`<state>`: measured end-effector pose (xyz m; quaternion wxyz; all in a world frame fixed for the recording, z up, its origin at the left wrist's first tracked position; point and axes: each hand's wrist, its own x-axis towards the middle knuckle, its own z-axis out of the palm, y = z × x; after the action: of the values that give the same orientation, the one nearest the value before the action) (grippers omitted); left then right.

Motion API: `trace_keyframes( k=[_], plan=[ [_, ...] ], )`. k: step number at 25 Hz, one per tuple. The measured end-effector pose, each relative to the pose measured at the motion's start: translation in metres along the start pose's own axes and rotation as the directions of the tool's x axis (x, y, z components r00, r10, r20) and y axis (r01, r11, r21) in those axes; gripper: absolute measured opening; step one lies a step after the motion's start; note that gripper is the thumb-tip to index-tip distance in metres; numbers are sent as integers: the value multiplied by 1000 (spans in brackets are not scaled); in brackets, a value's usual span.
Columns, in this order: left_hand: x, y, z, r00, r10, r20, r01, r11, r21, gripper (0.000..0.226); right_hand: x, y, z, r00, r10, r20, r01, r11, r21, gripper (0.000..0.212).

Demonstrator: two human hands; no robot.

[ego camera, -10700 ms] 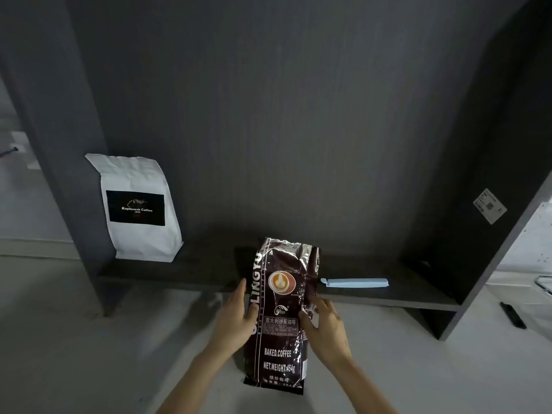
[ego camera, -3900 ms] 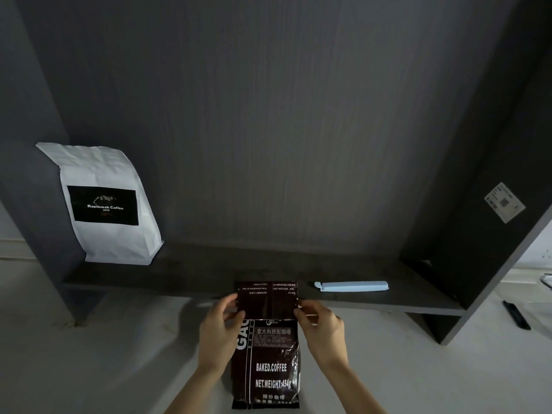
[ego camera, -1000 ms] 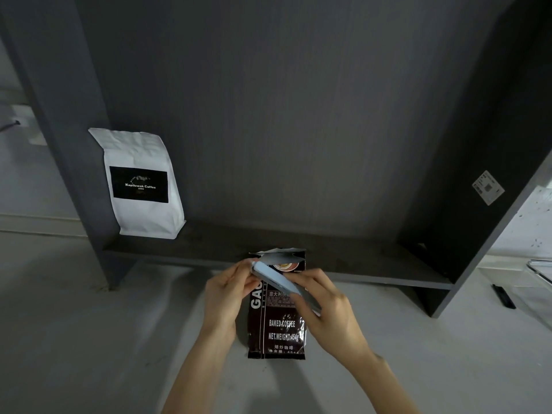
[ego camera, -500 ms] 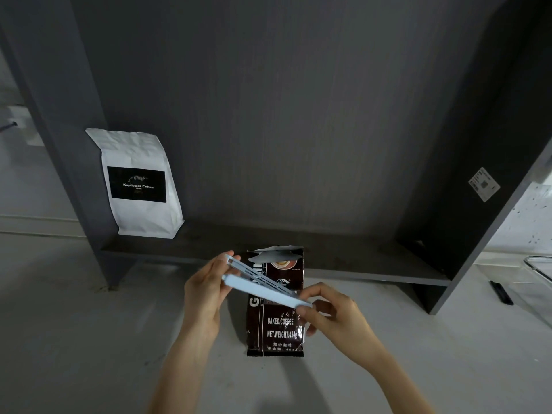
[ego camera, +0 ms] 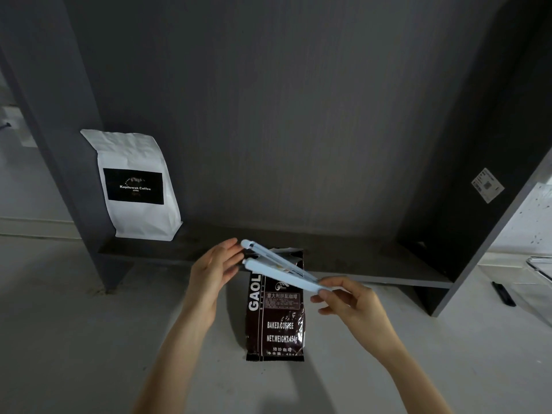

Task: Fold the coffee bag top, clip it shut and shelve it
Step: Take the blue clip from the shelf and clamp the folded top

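Observation:
A dark brown coffee bag (ego camera: pixel 276 318) lies flat on the grey floor in front of the low shelf (ego camera: pixel 343 258). Its top edge stands loosely up, partly unfolded. Above the bag I hold a long light-blue bag clip (ego camera: pixel 277 267), its two arms spread apart at the left end. My right hand (ego camera: pixel 349 306) pinches the hinge end of the clip. My left hand (ego camera: pixel 216 270) touches the spread tips with its fingers extended.
A white coffee bag (ego camera: pixel 137 186) with a black label stands on the left end of the shelf, against the dark side panel. The cabinet's right wall (ego camera: pixel 490 186) carries a white sticker. A small black object (ego camera: pixel 504 294) lies on the floor at the right.
The clip's arms have spread a little wider and it has lifted higher over the bag. My left hand has opened its fingers at the clip's tips. The bag has not moved.

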<state>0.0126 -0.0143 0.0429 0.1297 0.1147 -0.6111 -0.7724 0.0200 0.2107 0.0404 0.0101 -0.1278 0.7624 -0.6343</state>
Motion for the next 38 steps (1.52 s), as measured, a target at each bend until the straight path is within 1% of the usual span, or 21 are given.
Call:
trace_keyframes(
  k=[3,4,6,9,11,12,13,16,17,18,21,24,28,30,33,35,37,38],
  plan=[
    [28,3,6,996,63,-59,-49,976,211,29,3,3,-11,997,15,-82,-14,1000,4,11],
    [38,1,9,996,65,-59,-44,953,298,29,4,5,-14,994,27,-107,-26,1000,12,12],
    [56,-7,16,998,52,-24,-34,877,479,30,4,6,-19,987,46,-153,-39,998,45,14],
    [69,-15,27,996,-57,63,1,750,661,35,5,5,-23,980,56,-191,-38,995,95,12],
    [71,-20,31,983,-128,134,-10,688,726,26,5,7,-25,977,63,-205,-43,994,101,13],
    [71,-23,31,977,-144,159,-21,674,738,21,4,9,-25,974,68,-214,-47,993,104,14],
    [69,-26,30,974,-148,173,-29,674,738,20,4,12,-27,972,73,-224,-49,993,110,14],
    [63,-32,28,980,-114,162,-38,693,720,40,5,18,-29,965,94,-245,-64,990,129,10],
    [62,-34,27,979,-124,159,-26,706,707,42,6,20,-30,964,105,-246,-73,988,135,11],
    [59,-34,25,977,-141,157,-2,738,675,42,7,22,-30,963,117,-244,-84,986,142,12],
    [47,-30,19,970,-182,164,76,859,507,37,10,26,-27,960,134,-246,-100,984,145,10],
    [28,-29,14,968,-159,193,67,908,413,35,13,27,-21,959,127,-252,-104,989,103,14],
    [8,-33,8,970,-102,219,17,932,362,28,15,28,-12,967,98,-236,-110,993,-37,20],
    [-2,-35,6,972,-84,221,0,934,357,28,16,27,-8,973,52,-224,-81,989,-122,22],
    [-15,-39,9,979,-23,204,-56,927,371,32,16,24,-5,986,-11,-169,-29,973,-230,21],
    [-19,-43,11,978,7,209,-77,942,327,41,17,23,-4,989,-19,-148,-17,971,-237,20],
    [-21,-46,11,980,-8,197,-49,958,284,49,17,22,-5,994,-26,-110,1,975,-222,22],
    [-22,-48,11,981,-19,191,-35,962,272,49,18,20,-5,996,-26,-80,8,977,-215,25]
  ],
)
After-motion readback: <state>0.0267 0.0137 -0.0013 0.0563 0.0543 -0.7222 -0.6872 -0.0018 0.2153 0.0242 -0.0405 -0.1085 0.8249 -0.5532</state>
